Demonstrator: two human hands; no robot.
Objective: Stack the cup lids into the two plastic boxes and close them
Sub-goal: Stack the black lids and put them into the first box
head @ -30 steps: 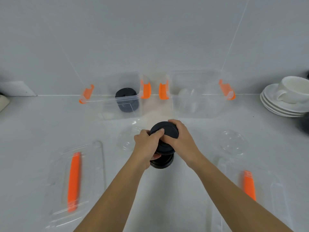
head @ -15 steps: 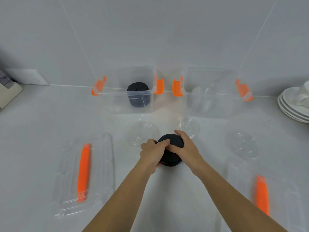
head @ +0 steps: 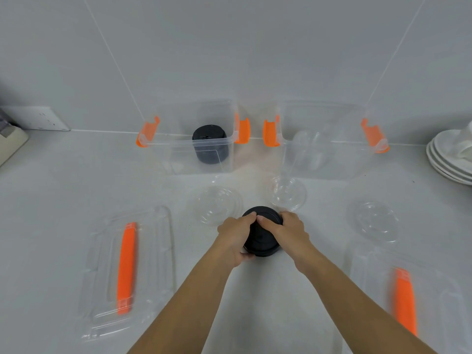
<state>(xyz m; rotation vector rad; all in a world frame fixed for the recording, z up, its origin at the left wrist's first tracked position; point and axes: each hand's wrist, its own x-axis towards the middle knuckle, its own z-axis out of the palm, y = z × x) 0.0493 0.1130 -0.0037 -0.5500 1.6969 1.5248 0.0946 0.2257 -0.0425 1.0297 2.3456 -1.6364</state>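
A stack of black cup lids [head: 261, 238] stands on the white counter in the middle. My left hand [head: 236, 237] and my right hand [head: 287, 232] grip it from both sides, thumbs on top. The left clear box [head: 178, 152] with orange latches holds another black lid stack [head: 210, 144]. The right clear box [head: 329, 159] holds clear lids [head: 310, 149]. Loose clear lids lie in front of the boxes: one [head: 217, 205] at the left, one [head: 286, 192] in the middle, one [head: 375, 221] at the right.
Two clear box covers with orange handles lie flat, one at the left [head: 127, 272], one at the right [head: 408, 300]. White saucers with a cup [head: 449, 157] are stacked at the far right. A wall socket [head: 38, 118] sits at the back left.
Both hands have lowered the held black lids onto the black lids on the counter, making one stack. The camera view has shifted left and down.
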